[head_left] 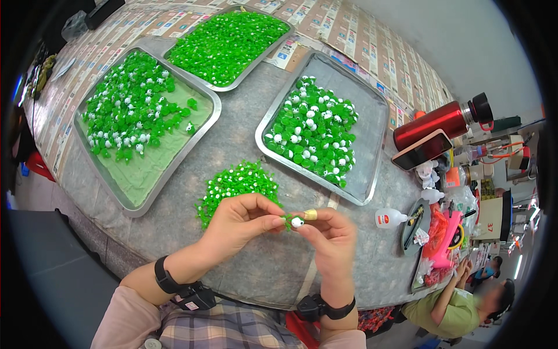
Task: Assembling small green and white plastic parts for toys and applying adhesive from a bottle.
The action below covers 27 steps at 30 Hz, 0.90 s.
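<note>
Close together over the grey tabletop, both my hands are closed in pinches. Thumb and forefinger of my left hand (241, 220) grip a small green plastic piece (288, 220). My right hand (328, 235), with yellow tape round a fingertip, pinches a small white ball with dark spots (297, 222). The ball touches the green piece; whether they are joined I cannot tell. Just beyond my left hand lies a heap of small green pieces with white parts (238, 183).
Metal trays of small parts stand beyond: left (168, 174), far (279, 38) and right (381, 139). To the right are a red flask (430, 127), a phone (423, 149), a white squeeze bottle (390, 218) and a pink glue gun (446, 238). Another person (459, 311) sits at lower right.
</note>
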### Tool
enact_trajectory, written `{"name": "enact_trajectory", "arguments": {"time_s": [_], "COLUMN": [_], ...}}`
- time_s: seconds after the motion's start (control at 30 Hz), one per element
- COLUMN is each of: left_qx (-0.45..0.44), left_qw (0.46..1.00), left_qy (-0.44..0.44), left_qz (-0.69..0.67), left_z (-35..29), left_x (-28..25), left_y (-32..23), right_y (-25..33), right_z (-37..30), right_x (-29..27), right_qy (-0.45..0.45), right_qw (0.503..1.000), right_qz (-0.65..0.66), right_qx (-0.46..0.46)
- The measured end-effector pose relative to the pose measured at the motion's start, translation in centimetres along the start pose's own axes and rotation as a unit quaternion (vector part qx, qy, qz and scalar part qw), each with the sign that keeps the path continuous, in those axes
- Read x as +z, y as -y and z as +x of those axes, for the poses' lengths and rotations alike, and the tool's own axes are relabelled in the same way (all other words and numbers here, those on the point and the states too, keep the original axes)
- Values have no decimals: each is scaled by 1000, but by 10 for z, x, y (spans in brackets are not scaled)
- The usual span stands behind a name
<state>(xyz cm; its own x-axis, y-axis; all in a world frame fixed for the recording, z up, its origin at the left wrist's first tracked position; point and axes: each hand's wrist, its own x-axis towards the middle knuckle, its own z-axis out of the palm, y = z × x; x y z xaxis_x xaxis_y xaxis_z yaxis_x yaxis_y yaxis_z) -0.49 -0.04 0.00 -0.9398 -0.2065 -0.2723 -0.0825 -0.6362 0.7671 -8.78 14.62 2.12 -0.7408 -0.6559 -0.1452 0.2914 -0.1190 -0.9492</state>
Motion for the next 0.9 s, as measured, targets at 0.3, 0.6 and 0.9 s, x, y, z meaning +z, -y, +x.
{"name": "enact_trajectory", "arguments": {"time_s": [0.3, 0.6, 0.9], "left_qx": [86, 327, 165], "left_qw": [978, 818, 955], "left_qy": [-15, 29, -43], "left_qz": [188, 472, 243], "left_z": [-2, 1, -3], "left_x": [-2, 0, -2], "left_y": [6, 3, -2], "right_y": [-5, -6, 6], "right_z": [-2, 2, 3], "right_x": [3, -13, 5], "right_qy": [-9, 36, -30], "right_qw": [998, 994, 999], "right_qz": [-58, -8, 15], "right_qx": [32, 101, 27]}}
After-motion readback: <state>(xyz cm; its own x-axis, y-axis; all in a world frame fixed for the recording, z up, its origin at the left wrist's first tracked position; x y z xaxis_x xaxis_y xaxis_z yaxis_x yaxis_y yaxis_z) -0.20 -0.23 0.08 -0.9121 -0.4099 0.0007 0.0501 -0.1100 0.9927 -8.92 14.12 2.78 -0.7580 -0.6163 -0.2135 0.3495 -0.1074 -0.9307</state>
